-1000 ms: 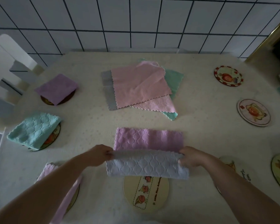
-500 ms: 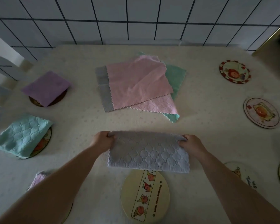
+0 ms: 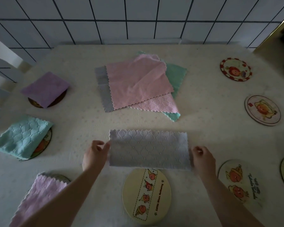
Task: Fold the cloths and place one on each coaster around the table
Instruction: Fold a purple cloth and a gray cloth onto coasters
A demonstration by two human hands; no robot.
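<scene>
One coaster, lettering blurred, unreadable.

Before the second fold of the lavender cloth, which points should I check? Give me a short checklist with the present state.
1. Lavender cloth lies flat, folded in half: ok.
2. Its edges line up: ok, as far as visible.
3. Left hand at the cloth's left end, touching: ok.
4. Right hand at the right end, grip: cannot tell.
5. Yellow coaster in front is free: ok.
6. Cloth pile is apart from the fold: ok.
</scene>
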